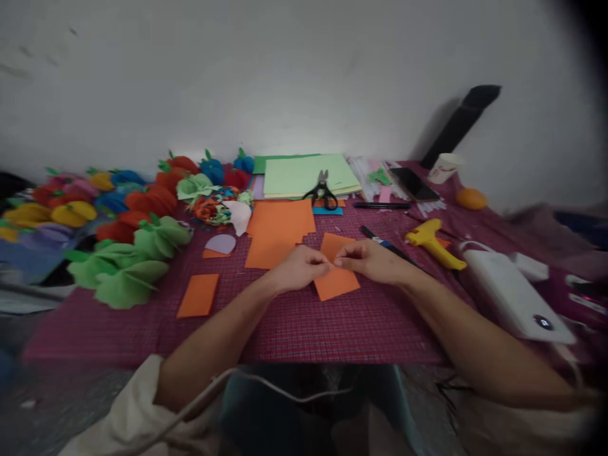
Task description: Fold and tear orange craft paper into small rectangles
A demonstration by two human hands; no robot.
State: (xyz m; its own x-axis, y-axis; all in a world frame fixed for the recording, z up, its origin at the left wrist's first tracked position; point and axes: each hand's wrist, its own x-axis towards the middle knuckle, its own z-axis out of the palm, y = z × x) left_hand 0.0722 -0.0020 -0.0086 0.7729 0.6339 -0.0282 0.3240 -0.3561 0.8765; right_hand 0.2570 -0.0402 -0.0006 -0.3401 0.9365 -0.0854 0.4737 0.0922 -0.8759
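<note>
My left hand (297, 269) and my right hand (373, 261) meet over a small orange paper piece (336, 278) on the red checked cloth (304, 329). Both hands pinch the paper's upper edge, fingers closed on it. Behind them lies a stack of larger orange sheets (278, 231). Another small orange rectangle (198, 295) lies to the left, apart from my hands.
Black scissors (323, 190) rest on light green sheets (308, 174) at the back. A yellow glue gun (432, 242), a black pen (380, 205), a phone (414, 183) and a white device (513, 292) lie right. Coloured paper flowers (123, 266) crowd the left side.
</note>
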